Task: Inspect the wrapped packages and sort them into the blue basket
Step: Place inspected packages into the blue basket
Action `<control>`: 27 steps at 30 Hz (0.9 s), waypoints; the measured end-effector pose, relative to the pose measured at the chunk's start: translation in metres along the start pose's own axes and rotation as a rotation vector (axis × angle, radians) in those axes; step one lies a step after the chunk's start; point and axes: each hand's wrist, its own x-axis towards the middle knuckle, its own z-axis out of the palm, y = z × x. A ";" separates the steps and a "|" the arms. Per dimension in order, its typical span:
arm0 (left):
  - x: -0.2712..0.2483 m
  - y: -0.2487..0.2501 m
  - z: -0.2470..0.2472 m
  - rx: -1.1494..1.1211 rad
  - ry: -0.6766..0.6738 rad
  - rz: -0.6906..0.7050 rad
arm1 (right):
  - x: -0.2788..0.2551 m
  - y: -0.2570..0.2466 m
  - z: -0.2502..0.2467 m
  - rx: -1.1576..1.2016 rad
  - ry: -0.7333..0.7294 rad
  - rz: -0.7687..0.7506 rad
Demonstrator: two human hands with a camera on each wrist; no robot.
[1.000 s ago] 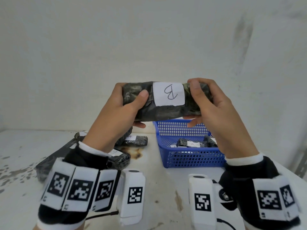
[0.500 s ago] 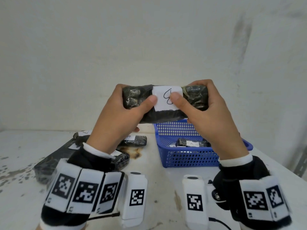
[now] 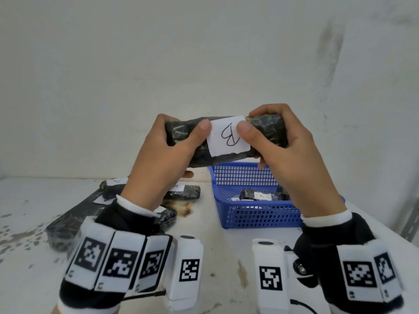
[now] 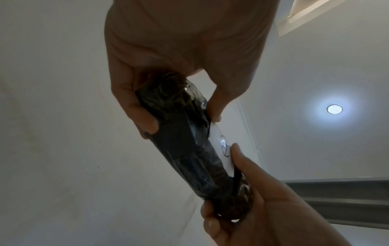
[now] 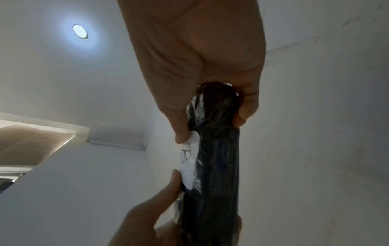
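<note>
Both hands clasp one dark, plastic-wrapped oblong package (image 3: 197,152) held level in the air, the left hand (image 3: 163,159) curled round its left end and the right hand (image 3: 292,155) round its right end; both thumbs sit at the edges of its white paper label (image 3: 229,135) marked B; beyond, the blue plastic mesh basket (image 3: 254,214) holds wrapped packages (image 3: 251,194); further wrapped packages (image 3: 183,192) lie on the stained white table (image 3: 224,257) to its left.

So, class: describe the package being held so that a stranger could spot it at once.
Above the blue basket at the table's right, both hands hold one dark wrapped package level in the air. Unlike the packages lying on the table or in the basket, its white label reads B.
</note>
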 end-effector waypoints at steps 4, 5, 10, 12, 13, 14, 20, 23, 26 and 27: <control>0.000 0.002 -0.002 -0.051 -0.029 -0.068 | 0.001 0.001 -0.001 0.053 -0.001 0.032; 0.001 0.003 -0.003 -0.064 -0.036 -0.082 | 0.002 0.001 -0.002 0.062 -0.001 0.040; 0.005 0.004 -0.005 -0.164 -0.034 -0.129 | 0.005 0.004 -0.003 0.150 -0.009 0.103; 0.008 0.002 -0.006 -0.166 -0.034 -0.120 | 0.006 0.005 -0.002 0.161 -0.017 0.126; 0.009 0.000 -0.007 -0.161 -0.036 -0.112 | 0.006 0.006 -0.002 0.164 -0.022 0.135; 0.010 -0.001 -0.008 -0.162 -0.035 -0.102 | 0.006 0.006 -0.002 0.164 -0.027 0.141; 0.009 -0.001 -0.013 -0.198 -0.056 -0.014 | 0.007 0.008 -0.007 0.162 -0.017 0.204; 0.009 -0.002 -0.014 -0.182 -0.082 0.053 | 0.005 0.004 -0.009 0.123 -0.035 0.190; 0.011 -0.005 -0.013 -0.182 -0.053 0.093 | 0.002 0.002 -0.008 0.112 -0.091 0.186; 0.012 -0.006 -0.013 -0.187 -0.029 0.087 | 0.002 0.002 -0.007 0.108 -0.110 0.188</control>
